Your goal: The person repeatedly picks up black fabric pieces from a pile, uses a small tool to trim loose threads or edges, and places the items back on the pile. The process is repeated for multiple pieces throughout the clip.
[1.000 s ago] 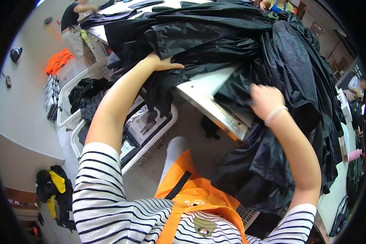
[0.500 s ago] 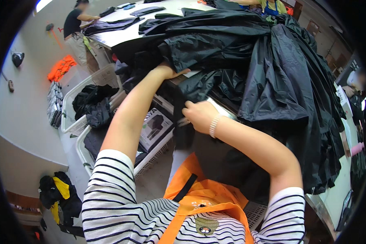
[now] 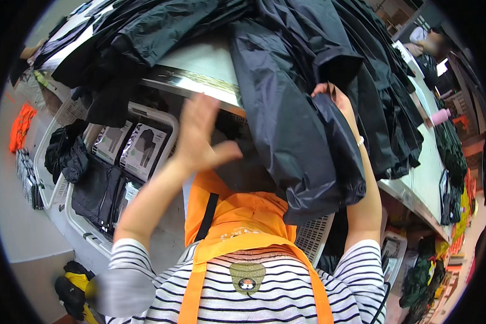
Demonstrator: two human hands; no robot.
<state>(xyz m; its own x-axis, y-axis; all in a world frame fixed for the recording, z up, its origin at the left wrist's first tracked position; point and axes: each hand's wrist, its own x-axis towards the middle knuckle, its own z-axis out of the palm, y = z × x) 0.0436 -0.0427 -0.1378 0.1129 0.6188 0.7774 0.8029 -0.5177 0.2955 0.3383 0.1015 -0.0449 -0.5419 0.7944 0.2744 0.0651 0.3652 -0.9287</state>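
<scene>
Up against a fold of a glossy black garment, the right hand has its fingers bent at the cloth, and whether they're actually pinching it, I can't tell! Below and left of that grip the garment spills over the white table, its loose end drooping toward the orange apron. Well left of the grip, look, the left hand, blurred, thumb and fingers spread wide, up in front of the table's edge, apart from the cloth! Farther left sits a white plastic basket, packaged garments inside it. And right of the grip, more black garments drape down, a pink cylinder beyond them!
</scene>
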